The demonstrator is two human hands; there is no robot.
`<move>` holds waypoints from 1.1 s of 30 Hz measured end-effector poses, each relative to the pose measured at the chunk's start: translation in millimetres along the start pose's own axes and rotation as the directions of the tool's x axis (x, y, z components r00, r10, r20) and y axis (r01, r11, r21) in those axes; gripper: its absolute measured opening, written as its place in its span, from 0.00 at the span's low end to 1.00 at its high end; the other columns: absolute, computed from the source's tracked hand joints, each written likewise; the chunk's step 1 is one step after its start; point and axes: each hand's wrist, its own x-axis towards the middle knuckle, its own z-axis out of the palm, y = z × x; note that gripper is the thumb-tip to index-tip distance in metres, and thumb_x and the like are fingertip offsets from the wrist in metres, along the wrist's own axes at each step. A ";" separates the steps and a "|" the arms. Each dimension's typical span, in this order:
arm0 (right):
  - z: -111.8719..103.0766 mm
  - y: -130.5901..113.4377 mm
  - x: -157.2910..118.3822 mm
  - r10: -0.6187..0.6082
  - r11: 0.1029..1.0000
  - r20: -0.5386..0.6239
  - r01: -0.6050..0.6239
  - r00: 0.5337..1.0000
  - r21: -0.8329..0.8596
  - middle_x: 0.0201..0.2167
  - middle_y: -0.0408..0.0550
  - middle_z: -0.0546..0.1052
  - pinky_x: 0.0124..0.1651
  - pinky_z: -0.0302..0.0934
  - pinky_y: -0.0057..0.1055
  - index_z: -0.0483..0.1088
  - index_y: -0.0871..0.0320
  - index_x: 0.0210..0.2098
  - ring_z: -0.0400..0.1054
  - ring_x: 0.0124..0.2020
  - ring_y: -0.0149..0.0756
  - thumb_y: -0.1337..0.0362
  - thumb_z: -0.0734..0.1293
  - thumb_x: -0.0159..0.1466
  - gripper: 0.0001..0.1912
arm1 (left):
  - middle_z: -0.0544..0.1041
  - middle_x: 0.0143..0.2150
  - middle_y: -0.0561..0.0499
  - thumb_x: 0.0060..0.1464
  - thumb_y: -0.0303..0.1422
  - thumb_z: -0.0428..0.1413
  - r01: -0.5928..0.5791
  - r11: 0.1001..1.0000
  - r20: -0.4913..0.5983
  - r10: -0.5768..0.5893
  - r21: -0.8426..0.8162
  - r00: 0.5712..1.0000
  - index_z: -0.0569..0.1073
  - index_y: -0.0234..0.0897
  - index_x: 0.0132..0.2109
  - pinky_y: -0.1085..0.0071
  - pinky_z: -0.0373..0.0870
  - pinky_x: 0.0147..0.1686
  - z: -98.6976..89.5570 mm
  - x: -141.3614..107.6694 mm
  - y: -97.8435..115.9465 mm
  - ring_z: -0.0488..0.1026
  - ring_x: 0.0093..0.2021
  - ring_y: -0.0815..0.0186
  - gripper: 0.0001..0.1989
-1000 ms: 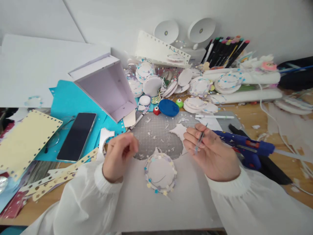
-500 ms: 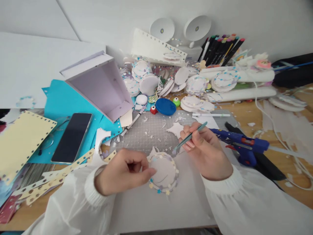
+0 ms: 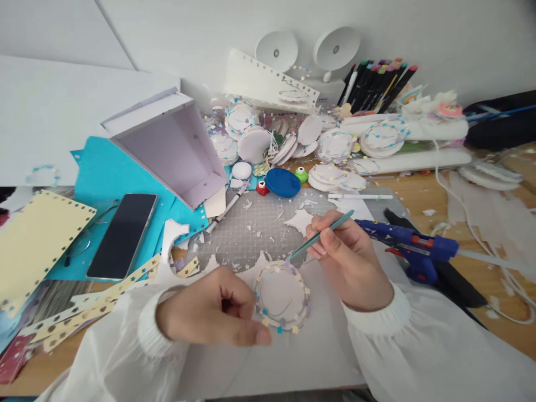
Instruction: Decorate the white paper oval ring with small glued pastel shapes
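In front of me on white paper lies a round white disc (image 3: 281,296), ringed by a garland (image 3: 302,315) of small cream, lilac and blue stars. My right hand (image 3: 347,259) pinches teal tweezers (image 3: 320,234), held slanting. Their tip is at the top edge of the garland, by a tiny lilac piece; whether it grips that piece is too small to tell. My left hand (image 3: 213,310) is beside the disc's left edge, fingers curled and thumb stretched across its lower left. What its fingers hold, if anything, is hidden.
A blue glue gun (image 3: 414,248) lies to the right. On the left are a phone (image 3: 123,237), a lilac box (image 3: 167,151) and punched cream strips (image 3: 96,315). Paper scraps litter the grey cutting mat (image 3: 234,229). Several decorated discs (image 3: 335,146) and markers (image 3: 377,86) stand behind.
The tweezers' tip has moved left and down onto the garland's top edge. My left thumb has dropped lower, off the disc's face. The disc has shifted slightly right.
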 end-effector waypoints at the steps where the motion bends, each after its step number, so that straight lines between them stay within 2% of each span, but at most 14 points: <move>1: 0.0 0.0 0.1 0.001 1.000 -0.002 -0.001 1.000 0.002 0.20 0.38 0.63 0.25 0.49 0.27 0.71 0.55 0.27 0.55 0.22 0.25 0.61 0.75 0.53 0.09 | 0.54 0.15 0.59 0.46 0.42 0.60 0.027 1.000 0.044 -0.026 -0.010 0.999 0.63 0.34 0.19 0.76 0.44 0.16 0.6 -0.4 -0.3 0.49 0.17 0.76 0.20; 3: 0.0 -0.1 0.2 0.002 1.000 -0.006 -0.002 1.000 0.000 0.20 0.38 0.63 0.25 0.49 0.27 0.71 0.55 0.27 0.55 0.22 0.25 0.61 0.75 0.53 0.09 | 0.56 0.15 0.59 0.44 0.42 0.61 0.044 0.999 0.033 -0.044 -0.001 0.998 0.64 0.34 0.20 0.76 0.45 0.16 1.9 -0.4 -1.5 0.50 0.17 0.76 0.19; 7: -0.1 -0.9 0.4 0.004 1.000 -0.017 -0.004 1.000 -0.005 0.20 0.38 0.64 0.24 0.49 0.28 0.72 0.55 0.27 0.55 0.21 0.26 0.61 0.75 0.53 0.09 | 0.56 0.16 0.60 0.45 0.42 0.61 0.011 0.993 -0.141 0.006 0.117 0.990 0.58 0.35 0.19 0.78 0.45 0.16 3.5 2.7 -6.2 0.50 0.18 0.77 0.22; 11: 0.6 -1.1 1.1 -0.001 1.000 -0.016 0.001 1.000 -0.008 0.19 0.38 0.63 0.24 0.49 0.28 0.71 0.55 0.27 0.55 0.22 0.26 0.61 0.75 0.53 0.09 | 0.59 0.17 0.59 0.47 0.41 0.60 0.033 0.985 -0.255 0.011 0.170 0.967 0.66 0.34 0.23 0.79 0.48 0.17 1.6 5.9 -9.5 0.53 0.19 0.76 0.17; 13: 0.9 -0.8 1.2 -0.011 1.000 -0.028 0.010 1.000 -0.021 0.20 0.38 0.63 0.24 0.50 0.28 0.71 0.55 0.27 0.55 0.22 0.26 0.60 0.75 0.53 0.09 | 0.59 0.18 0.58 0.48 0.41 0.58 0.035 0.984 -0.376 0.033 0.173 0.926 0.70 0.33 0.26 0.78 0.49 0.18 -0.3 6.8 -9.3 0.53 0.19 0.75 0.14; 15: 1.0 -0.6 1.3 -0.018 0.999 -0.045 0.017 0.999 -0.030 0.21 0.38 0.64 0.24 0.50 0.28 0.71 0.55 0.27 0.55 0.22 0.27 0.59 0.75 0.52 0.10 | 0.58 0.18 0.58 0.50 0.42 0.56 0.028 0.987 -0.499 0.056 0.159 0.865 0.71 0.33 0.26 0.78 0.48 0.18 -1.8 7.8 -8.5 0.52 0.20 0.75 0.15; 17: 0.9 -0.8 1.2 -0.018 0.999 -0.059 0.016 0.998 -0.030 0.21 0.39 0.64 0.24 0.50 0.28 0.71 0.55 0.27 0.55 0.22 0.27 0.59 0.76 0.51 0.11 | 0.56 0.18 0.58 0.53 0.44 0.54 0.026 0.990 -0.559 0.054 0.135 0.828 0.69 0.32 0.24 0.77 0.47 0.17 -1.9 9.4 -8.0 0.52 0.20 0.74 0.19; 20: 0.5 -1.1 1.0 -0.014 0.999 -0.068 0.012 0.998 -0.030 0.22 0.39 0.64 0.24 0.50 0.28 0.71 0.54 0.26 0.55 0.22 0.27 0.60 0.75 0.52 0.10 | 0.57 0.18 0.57 0.54 0.45 0.53 0.037 0.991 -0.534 0.036 0.125 0.845 0.71 0.32 0.25 0.77 0.46 0.17 1.5 12.3 -8.7 0.51 0.20 0.74 0.20; 23: 0.3 -0.1 1.0 -0.017 0.999 -0.073 0.014 0.997 -0.043 0.22 0.39 0.64 0.24 0.50 0.29 0.71 0.54 0.27 0.54 0.22 0.28 0.59 0.75 0.51 0.11 | 0.55 0.17 0.58 0.52 0.42 0.56 0.015 0.993 -0.479 0.043 0.117 0.877 0.73 0.32 0.27 0.77 0.45 0.17 6.4 13.9 -9.6 0.50 0.20 0.75 0.16; 28: 0.4 1.5 1.5 -0.019 0.999 -0.064 0.016 0.998 -0.039 0.22 0.38 0.63 0.24 0.50 0.29 0.70 0.54 0.27 0.54 0.22 0.27 0.59 0.75 0.53 0.10 | 0.55 0.15 0.61 0.50 0.41 0.57 0.005 0.988 -0.281 -0.048 -0.152 0.958 0.69 0.33 0.27 0.77 0.43 0.15 4.2 8.5 -3.8 0.47 0.16 0.77 0.14; 33: -0.2 0.9 1.3 -0.002 0.999 -0.034 0.000 0.999 -0.049 0.21 0.38 0.61 0.24 0.49 0.28 0.70 0.54 0.28 0.54 0.22 0.27 0.60 0.74 0.54 0.09 | 0.54 0.13 0.61 0.49 0.39 0.57 0.013 0.974 -0.216 -0.063 -0.226 0.974 0.68 0.34 0.25 0.76 0.41 0.14 -2.8 5.2 -1.3 0.46 0.15 0.77 0.14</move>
